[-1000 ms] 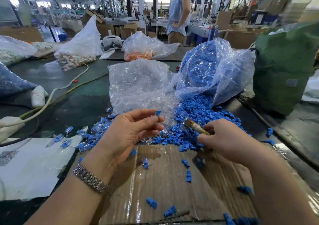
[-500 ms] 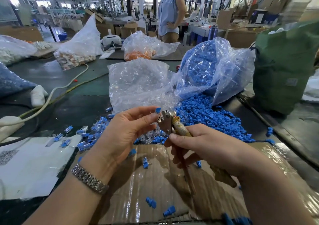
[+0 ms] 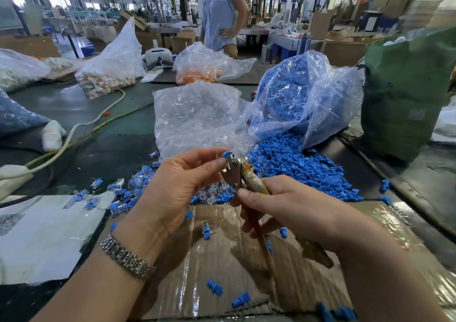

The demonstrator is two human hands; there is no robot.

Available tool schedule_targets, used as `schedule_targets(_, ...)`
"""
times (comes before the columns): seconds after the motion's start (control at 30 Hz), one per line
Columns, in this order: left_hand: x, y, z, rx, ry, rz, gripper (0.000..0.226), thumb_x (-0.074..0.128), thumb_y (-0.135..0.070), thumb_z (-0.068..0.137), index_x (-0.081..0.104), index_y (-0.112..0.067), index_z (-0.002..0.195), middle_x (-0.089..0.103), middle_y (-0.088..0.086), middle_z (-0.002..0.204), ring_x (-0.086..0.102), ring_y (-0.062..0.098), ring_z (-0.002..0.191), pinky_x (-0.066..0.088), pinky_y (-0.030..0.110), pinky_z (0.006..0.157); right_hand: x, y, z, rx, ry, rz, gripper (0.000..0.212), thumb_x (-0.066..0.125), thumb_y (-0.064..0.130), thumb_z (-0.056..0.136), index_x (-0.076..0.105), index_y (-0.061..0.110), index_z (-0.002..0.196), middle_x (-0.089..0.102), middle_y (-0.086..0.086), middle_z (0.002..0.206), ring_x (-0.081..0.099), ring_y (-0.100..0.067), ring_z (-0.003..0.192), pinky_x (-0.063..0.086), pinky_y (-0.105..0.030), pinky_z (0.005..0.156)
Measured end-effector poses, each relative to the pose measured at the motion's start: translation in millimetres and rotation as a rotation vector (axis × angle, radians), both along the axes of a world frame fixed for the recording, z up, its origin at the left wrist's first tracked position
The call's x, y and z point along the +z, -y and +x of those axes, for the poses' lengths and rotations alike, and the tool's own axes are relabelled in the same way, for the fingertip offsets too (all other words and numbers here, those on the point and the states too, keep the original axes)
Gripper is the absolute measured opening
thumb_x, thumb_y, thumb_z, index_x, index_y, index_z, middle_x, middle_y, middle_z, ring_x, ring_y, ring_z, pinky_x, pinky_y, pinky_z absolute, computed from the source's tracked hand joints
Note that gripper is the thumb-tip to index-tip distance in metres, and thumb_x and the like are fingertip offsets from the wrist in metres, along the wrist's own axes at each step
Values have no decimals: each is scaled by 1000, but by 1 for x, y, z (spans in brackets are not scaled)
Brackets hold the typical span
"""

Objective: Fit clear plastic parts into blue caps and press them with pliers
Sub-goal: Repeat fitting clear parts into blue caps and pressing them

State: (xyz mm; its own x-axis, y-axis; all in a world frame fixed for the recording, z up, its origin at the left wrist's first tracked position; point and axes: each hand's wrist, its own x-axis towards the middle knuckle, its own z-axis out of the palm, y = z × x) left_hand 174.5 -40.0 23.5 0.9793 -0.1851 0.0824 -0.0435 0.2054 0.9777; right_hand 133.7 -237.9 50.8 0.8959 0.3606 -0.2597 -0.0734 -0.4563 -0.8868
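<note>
A dark work table [image 3: 103, 149] carries, toward its far right, an open plastic bag of blue caps [image 3: 296, 94] that spills a blue heap [image 3: 296, 168] toward the near edge; just left of it lies a bag of clear plastic parts [image 3: 197, 117]. A flattened cardboard sheet [image 3: 222, 267] covers the near edge, with loose caps scattered on it. Above the cardboard's far edge the right hand [image 3: 291, 210] is wrapped round the taped handles of the pliers [image 3: 243, 176], whose metal head points up. The left hand [image 3: 180, 186] pinches a blue cap [image 3: 227, 154] in its fingertips right at the plier head.
</note>
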Motion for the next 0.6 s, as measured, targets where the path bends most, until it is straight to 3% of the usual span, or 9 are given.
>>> schedule_targets(0.2,2,0,-4,14,128,178,29,72,-27,74,78,-19,101,78,1,102,71,17,104,58,25,87,0,-2,0,-26,12,10,46,54,45,100,68,1,105,67,-2,78,72,-22,77,60,-54,84)
schedule_targets(0.33,0,1,-3,29,151,231,28,72,-31,76,80,-24,101,78,-2,102,71,18,104,55,34,95,-2,-9,0,-91,53,-13,54,54,48,99,70,-3,94,64,-7,68,69,-25,63,63,-48,69)
schedule_targets(0.5,-4,0,-2,40,140,251,25,71,-31,78,80,-28,102,78,1,100,70,25,104,54,39,98,-6,-11,0,-111,85,-66,54,53,48,100,69,-1,84,62,-4,57,64,-19,50,53,-25,47)
schedule_targets(0.6,-3,-2,0,15,154,263,26,71,-33,77,79,-29,101,78,-1,102,71,19,103,53,36,95,-5,-7,1,-91,69,-38,58,54,54,97,71,0,89,64,-5,63,67,-20,55,54,-24,50)
